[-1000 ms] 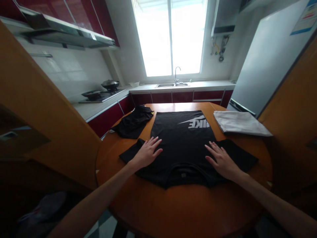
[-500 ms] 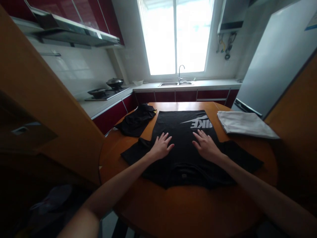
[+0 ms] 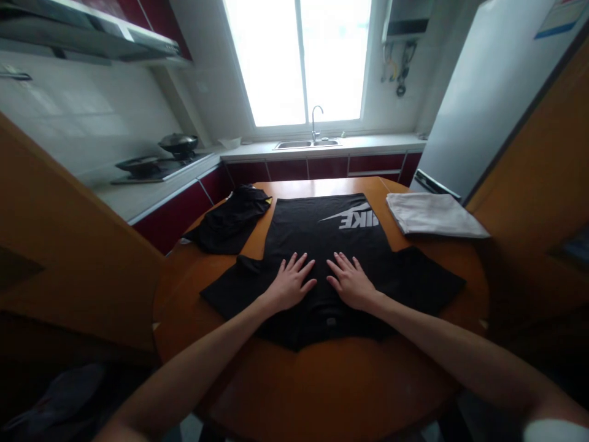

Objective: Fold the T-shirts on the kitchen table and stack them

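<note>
A black T-shirt (image 3: 322, 239) with a white logo and lettering lies spread on the round wooden table (image 3: 331, 387), its collar toward me and its hem at the far side. My left hand (image 3: 289, 282) rests flat on the shirt's upper chest, fingers spread. Close beside it, my right hand (image 3: 352, 282) also lies flat on the cloth with fingers apart. Neither hand grips the fabric. Both short sleeves stretch out to the sides, the left one slightly bunched where it meets the body.
A crumpled black garment (image 3: 232, 218) lies at the table's far left. At the far right is a folded whitish cloth (image 3: 435, 215). Beyond the table are a counter with a sink (image 3: 307, 144), a stove with a covered wok (image 3: 178, 144), and a fridge (image 3: 473, 104).
Both hands have slid closer together and toward the collar, staying flat on the shirt. The camera view has shifted, moving the room leftward in the picture.
</note>
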The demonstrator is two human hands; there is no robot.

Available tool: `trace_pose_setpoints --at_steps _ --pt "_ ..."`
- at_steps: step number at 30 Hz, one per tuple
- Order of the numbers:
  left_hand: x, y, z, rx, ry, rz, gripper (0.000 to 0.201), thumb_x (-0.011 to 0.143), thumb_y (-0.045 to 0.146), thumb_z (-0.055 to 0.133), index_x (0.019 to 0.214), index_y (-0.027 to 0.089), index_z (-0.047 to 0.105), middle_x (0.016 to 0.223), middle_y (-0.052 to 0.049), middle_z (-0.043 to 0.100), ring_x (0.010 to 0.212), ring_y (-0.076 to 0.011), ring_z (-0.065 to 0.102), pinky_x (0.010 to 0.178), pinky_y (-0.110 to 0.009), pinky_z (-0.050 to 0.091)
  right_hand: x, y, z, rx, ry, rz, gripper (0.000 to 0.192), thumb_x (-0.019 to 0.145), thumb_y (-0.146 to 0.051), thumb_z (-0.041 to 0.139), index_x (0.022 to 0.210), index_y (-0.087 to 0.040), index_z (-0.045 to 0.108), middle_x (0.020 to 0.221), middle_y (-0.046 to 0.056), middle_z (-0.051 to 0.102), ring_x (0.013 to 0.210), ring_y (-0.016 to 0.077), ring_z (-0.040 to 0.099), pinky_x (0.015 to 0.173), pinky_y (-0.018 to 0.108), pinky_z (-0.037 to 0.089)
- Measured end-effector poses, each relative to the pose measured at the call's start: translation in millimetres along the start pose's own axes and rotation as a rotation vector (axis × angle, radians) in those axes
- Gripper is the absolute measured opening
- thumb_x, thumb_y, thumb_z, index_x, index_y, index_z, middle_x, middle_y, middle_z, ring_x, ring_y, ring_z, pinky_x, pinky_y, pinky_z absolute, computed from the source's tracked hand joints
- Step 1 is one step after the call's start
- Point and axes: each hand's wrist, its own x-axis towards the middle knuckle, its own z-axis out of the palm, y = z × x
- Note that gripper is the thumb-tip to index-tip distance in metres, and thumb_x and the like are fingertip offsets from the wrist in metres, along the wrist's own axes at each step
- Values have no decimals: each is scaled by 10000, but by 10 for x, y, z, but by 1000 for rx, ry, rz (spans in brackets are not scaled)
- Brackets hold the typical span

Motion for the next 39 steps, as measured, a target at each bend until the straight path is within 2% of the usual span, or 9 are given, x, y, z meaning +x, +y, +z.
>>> trace_pose_setpoints --at_steps 3,11,14,19,27,30,33,36,39 --pt "-13 27 15 14 76 32 599 1026 516 377 1561 249 367 1664 -69 251 1551 -306 135 1228 -565 177 14 -6 -15 0 18 25 550 1037 -402 384 1526 -154 429 1641 161 280 1536 295 195 1213 555 187" --pt "-75 42 54 26 -26 71 679 1001 612 376 1577 253 337 1666 -89 228 1547 -344 128 1209 -619 164 18 29 -59 16 -13 77 569 1024 -395 426 1535 -145 406 1639 178 276 1534 302 198 1209 554 193" --pt "-55 20 9 27 -7 45 627 1014 565 376 1561 257 370 1652 -84 278 1540 -336 169 1206 -610 195 38 55 -69 33 37 87 575 1031 -394 403 1547 -143 382 1647 168 261 1539 289 182 1214 538 191" --pt "-21 -56 1 2 18 15 560 1007 506 428 1520 280 436 1629 -75 340 1519 -330 252 1198 -604 238 53 124 -40 23 -61 104 583 1014 -415 453 1525 -136 420 1636 191 276 1535 313 191 1211 551 183" --pt "3 -59 -56 -55 76 -5 466 1004 350 434 1440 223 537 1550 -74 470 1444 -286 410 1195 -512 336 90 214 -75 44 43 151 529 1006 -348 423 1495 -148 457 1613 174 340 1519 317 242 1196 607 193" --pt "34 -276 -227 -98 179 -54 428 988 256 419 1375 217 598 1433 -60 586 1311 -226 555 1149 -373 421 160 463 -165 67 133 195 511 983 -301 415 1448 -117 517 1551 187 443 1470 324 350 1184 572 271" --pt "39 -699 -425 -59 257 -222 406 954 192 444 1299 185 658 1302 -81 667 1220 -226 614 1106 -325 447 225 900 -336 84 235 245 493 943 -217 412 1380 -76 590 1405 199 596 1327 284 539 1142 428 386" --pt "28 -1097 -536 -40 205 -422 365 927 158 469 1191 166 721 1217 -99 711 1138 -226 657 1033 -289 478 233 1383 -509 37 243 405 472 869 -130 448 1281 -78 671 1263 188 690 1207 285 631 1055 373 459" --pt "36 -1265 -539 -50 110 -508 279 916 207 534 1065 184 768 1131 -87 747 1072 -226 682 953 -273 499 197 1712 -604 26 154 497 432 798 -70 501 1164 -89 729 1155 174 738 1107 270 681 957 324 501"
